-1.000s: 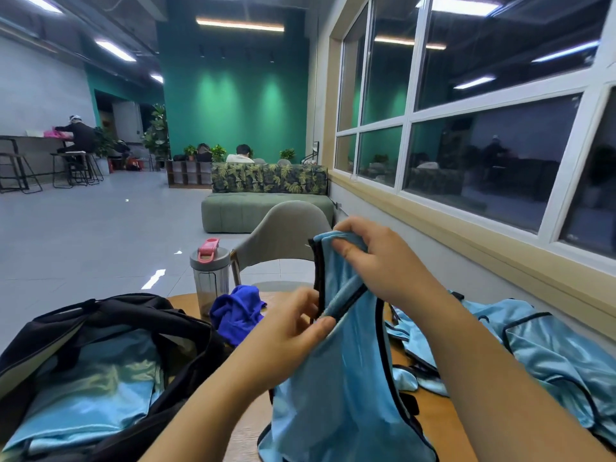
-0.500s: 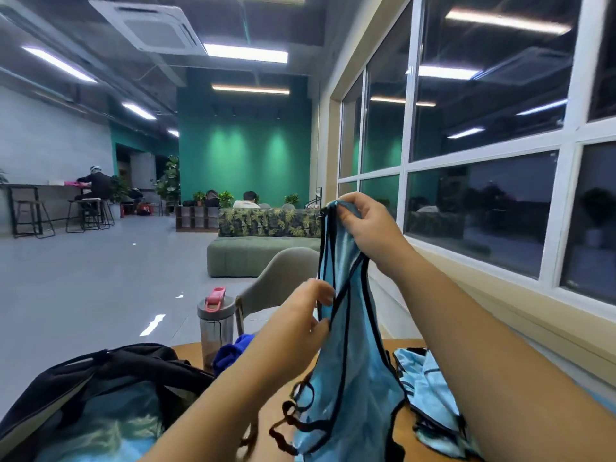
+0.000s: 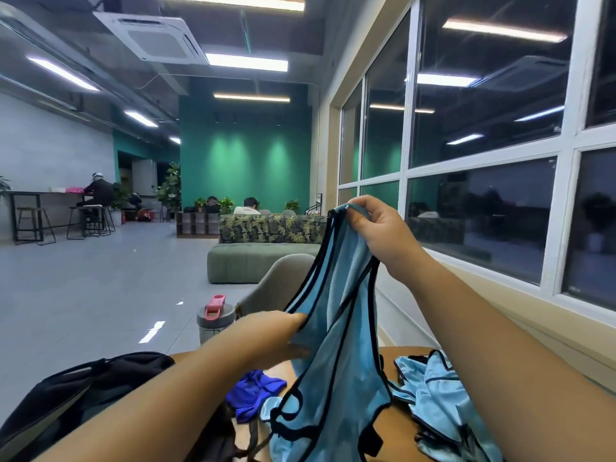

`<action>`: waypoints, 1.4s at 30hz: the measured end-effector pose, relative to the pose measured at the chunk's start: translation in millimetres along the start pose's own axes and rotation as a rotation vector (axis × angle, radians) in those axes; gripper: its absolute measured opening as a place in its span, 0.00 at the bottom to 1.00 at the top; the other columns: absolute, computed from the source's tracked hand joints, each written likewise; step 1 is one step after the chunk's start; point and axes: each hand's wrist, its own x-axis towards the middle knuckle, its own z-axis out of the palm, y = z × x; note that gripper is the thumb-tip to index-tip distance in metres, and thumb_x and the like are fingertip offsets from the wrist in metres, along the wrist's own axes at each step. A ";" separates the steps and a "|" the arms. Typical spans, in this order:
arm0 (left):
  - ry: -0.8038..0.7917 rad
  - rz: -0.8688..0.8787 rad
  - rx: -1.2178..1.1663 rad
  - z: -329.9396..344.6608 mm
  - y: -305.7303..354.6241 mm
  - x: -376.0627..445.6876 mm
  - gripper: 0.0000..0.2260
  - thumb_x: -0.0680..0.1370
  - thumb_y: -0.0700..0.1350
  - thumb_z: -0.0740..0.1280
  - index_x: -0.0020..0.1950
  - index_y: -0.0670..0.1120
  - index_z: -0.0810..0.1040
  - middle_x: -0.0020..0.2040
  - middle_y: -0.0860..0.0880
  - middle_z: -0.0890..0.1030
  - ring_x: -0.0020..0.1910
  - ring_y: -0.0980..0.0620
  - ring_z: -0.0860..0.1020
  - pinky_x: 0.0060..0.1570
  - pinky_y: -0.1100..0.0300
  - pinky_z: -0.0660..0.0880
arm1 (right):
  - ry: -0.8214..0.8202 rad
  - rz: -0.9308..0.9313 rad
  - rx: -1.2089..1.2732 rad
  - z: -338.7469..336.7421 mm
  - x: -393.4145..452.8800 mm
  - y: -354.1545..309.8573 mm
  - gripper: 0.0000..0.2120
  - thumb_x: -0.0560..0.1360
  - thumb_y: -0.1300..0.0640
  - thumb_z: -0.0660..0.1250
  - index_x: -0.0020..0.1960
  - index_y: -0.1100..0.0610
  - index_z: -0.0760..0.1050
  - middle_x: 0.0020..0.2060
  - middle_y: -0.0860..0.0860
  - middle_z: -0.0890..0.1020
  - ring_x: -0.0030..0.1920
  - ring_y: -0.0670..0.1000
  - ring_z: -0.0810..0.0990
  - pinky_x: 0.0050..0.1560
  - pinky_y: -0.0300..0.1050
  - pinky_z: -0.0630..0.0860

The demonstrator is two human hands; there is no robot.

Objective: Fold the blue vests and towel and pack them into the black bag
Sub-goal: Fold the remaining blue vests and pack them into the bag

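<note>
Right hand (image 3: 376, 235) is pinching the shoulder straps of a limp, light, slippery-looking blue vest (image 3: 336, 355), left hand (image 3: 276, 335) is gripping its edge lower down.

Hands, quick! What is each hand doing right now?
Left hand: grips the side edge of the light blue mesh vest with black trim, lower down.
Right hand: pinches the top of the same vest, holding it up.
</note>
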 end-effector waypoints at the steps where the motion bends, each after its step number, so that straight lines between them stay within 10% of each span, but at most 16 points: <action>1: 0.010 -0.008 0.048 -1.8 -6.5 1.6 0.12 0.78 0.55 0.63 0.54 0.48 0.70 0.54 0.48 0.79 0.51 0.46 0.78 0.49 0.52 0.76 | 0.007 0.005 -0.036 -1.3 0.8 2.6 0.06 0.80 0.57 0.63 0.46 0.51 0.76 0.43 0.52 0.79 0.45 0.48 0.76 0.52 0.44 0.74; 14: 0.516 0.180 0.017 -138.0 -42.5 8.6 0.12 0.79 0.52 0.63 0.49 0.44 0.77 0.43 0.50 0.78 0.42 0.48 0.75 0.44 0.54 0.73 | 0.267 0.051 -0.438 -55.8 67.8 -22.9 0.10 0.83 0.53 0.53 0.51 0.54 0.72 0.39 0.51 0.75 0.37 0.50 0.71 0.38 0.46 0.67; 20: 0.694 0.194 0.089 -195.3 -43.5 6.7 0.12 0.79 0.51 0.62 0.53 0.44 0.79 0.46 0.48 0.79 0.44 0.46 0.76 0.46 0.51 0.74 | 0.353 0.027 -0.689 -70.8 105.5 -64.7 0.10 0.83 0.51 0.52 0.48 0.49 0.70 0.38 0.47 0.76 0.46 0.56 0.75 0.56 0.57 0.69; 42: 0.476 0.145 0.078 -154.7 -59.4 -10.2 0.11 0.81 0.47 0.60 0.58 0.46 0.79 0.48 0.53 0.78 0.45 0.53 0.74 0.46 0.62 0.68 | 0.139 0.033 -1.132 -60.9 89.8 -86.7 0.15 0.75 0.71 0.53 0.55 0.60 0.73 0.46 0.57 0.78 0.46 0.58 0.78 0.43 0.50 0.75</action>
